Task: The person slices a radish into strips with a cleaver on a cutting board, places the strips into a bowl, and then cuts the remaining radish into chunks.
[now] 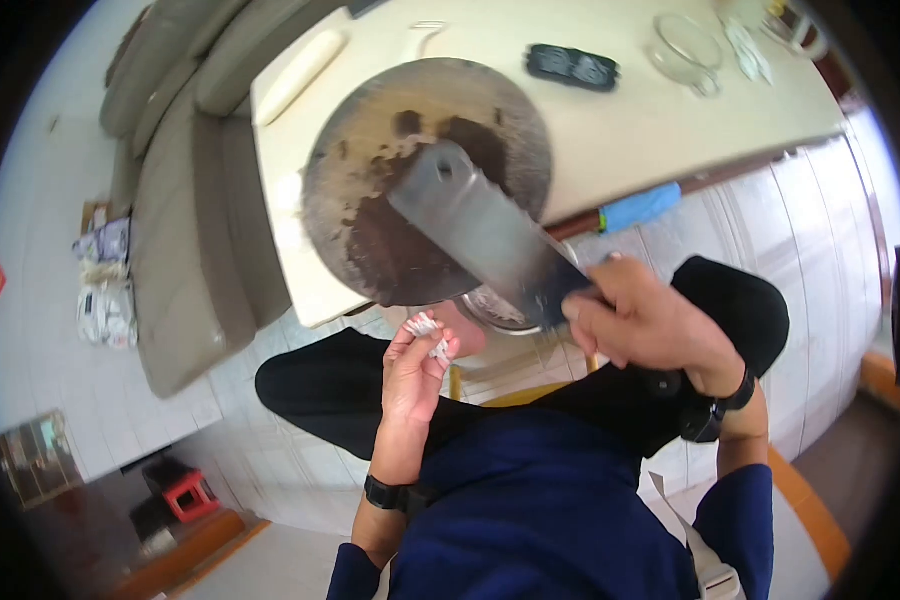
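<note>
A round, rust-stained metal pan [370,170] is turned bottom-up over the edge of the cream table [630,130]. My right hand [645,325] grips the handle of a wide steel cleaver [480,225] whose flat blade lies against the pan's brown underside. My left hand [417,362] sits just below the pan's lower rim, fingers closed around a small crumpled whitish wad [427,324]. Both wrists wear black bands. A round metal part [495,310] shows under the cleaver near my right hand.
On the table lie a white rolling pin [300,72], a black tray [573,67] and a clear glass bowl [686,48]. A beige sofa [180,220] stands left of the table. Packets [105,280] lie on the tiled floor, a red stool [188,492] lower left.
</note>
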Demonstrator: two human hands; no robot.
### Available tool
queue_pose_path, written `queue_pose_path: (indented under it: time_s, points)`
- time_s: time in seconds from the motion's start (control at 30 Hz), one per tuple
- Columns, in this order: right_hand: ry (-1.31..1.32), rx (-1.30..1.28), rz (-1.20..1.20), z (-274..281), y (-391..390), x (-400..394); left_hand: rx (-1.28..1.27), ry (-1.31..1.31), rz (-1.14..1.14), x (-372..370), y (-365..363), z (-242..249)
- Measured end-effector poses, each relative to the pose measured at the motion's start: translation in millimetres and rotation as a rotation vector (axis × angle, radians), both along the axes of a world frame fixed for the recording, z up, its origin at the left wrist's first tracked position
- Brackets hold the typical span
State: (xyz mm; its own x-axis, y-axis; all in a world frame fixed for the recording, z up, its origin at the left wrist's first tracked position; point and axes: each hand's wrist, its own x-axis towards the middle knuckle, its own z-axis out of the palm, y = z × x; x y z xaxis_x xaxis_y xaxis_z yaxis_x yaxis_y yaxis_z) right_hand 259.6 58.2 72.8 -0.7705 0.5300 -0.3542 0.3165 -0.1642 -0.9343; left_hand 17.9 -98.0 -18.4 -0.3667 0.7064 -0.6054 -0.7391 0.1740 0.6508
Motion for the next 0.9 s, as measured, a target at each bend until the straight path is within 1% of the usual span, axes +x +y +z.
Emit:
queue_pose_path:
  time_s: [0.1, 0.13, 0.17, 0.23, 0.27, 0.33, 0.37, 0.4, 0.47, 0.53, 0.6, 0.7, 0.83, 0.9]
  points:
    - [0.081, -0.033, -0.252, 10.3, 10.6, 10.7, -0.163, -0.032, -0.216, 0.7, -1.9, -32.4]
    - [0.111, -0.037, -0.351, 11.9, 14.3, 14.4, -0.173, -0.038, -0.244, 0.9, -0.4, -51.2]
    - [0.133, 0.038, -0.346, 6.2, 22.4, 21.0, -0.209, -0.081, -0.276, 0.9, 2.1, -72.1]
    - [0.126, 0.100, -0.435, 4.6, 32.0, 28.1, -0.256, -0.150, -0.361, -4.1, 8.2, -126.3]
    - [0.136, 0.144, -0.481, 1.4, 36.2, 29.9, -0.264, -0.151, -0.382, -2.3, 16.5, -142.8]
    - [0.165, 0.152, -0.552, -3.8, 41.4, 29.9, -0.327, -0.242, -0.282, 2.7, 34.3, -169.6]
    - [0.198, 0.166, -0.597, -6.2, 43.5, 30.8, -0.352, -0.176, -0.316, 1.7, 41.3, -184.5]
    - [0.193, 0.161, -0.613, -9.5, 45.7, 32.4, -0.361, -0.176, -0.332, 0.5, 43.2, -197.4]
    - [0.145, 0.129, -0.606, -14.2, 50.2, 35.4, -0.319, -0.013, -0.415, 1.6, 50.4, -206.5]
    - [0.129, 0.124, -0.610, -15.0, 50.8, 36.7, -0.360, -0.029, -0.434, 2.5, 53.5, -208.4]
    - [0.145, 0.119, -0.603, -16.0, 50.8, 36.8, -0.465, 0.104, -0.421, 4.2, 56.0, -203.9]
    - [0.136, 0.125, -0.588, -18.9, 52.1, 39.7, -0.447, 0.116, -0.395, -6.9, 50.0, -215.5]
    - [0.143, 0.134, -0.604, -19.4, 52.8, 40.2, -0.510, 0.118, -0.396, -3.2, 50.4, -196.4]
    - [0.135, 0.131, -0.642, -14.0, 51.8, 40.1, -0.608, 0.156, -0.319, 4.1, 52.3, -188.8]
